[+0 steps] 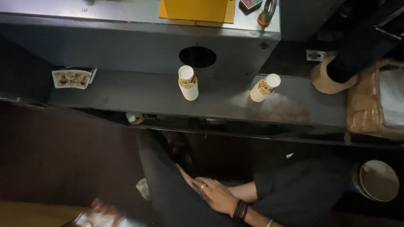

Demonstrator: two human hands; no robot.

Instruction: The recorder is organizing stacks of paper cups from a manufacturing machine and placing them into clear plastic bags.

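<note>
The right hand (215,194) lies flat and loose on a dark trouser leg (168,189), fingers spread a little and pointing to 10 o'clock; it holds nothing. At 8 o'clock from it, near the bottom edge, the left hand (101,207) is blurred above a pale shiny thing (99,219). I cannot tell if its fingers are closed on it or only near it.

To my judgement no handling step is running now. The right hand rests, and only the left one is maybe busy.

At 12 o'clock, well apart from both hands, two paper cups (187,82) stand on the grey counter (139,94), the second cup (265,87) tilted toward 1 o'clock. A reach for them would call for a long stretch over the counter's front edge.

Between the cups the counter is bare. At 10 o'clock a stack of flat printed cup sheets (72,78) lies near its left end. At 2 o'clock a brown bag (370,101) closes the right end. Behind the cups the metal wall has a round hole (198,56), so the room there is short
</note>
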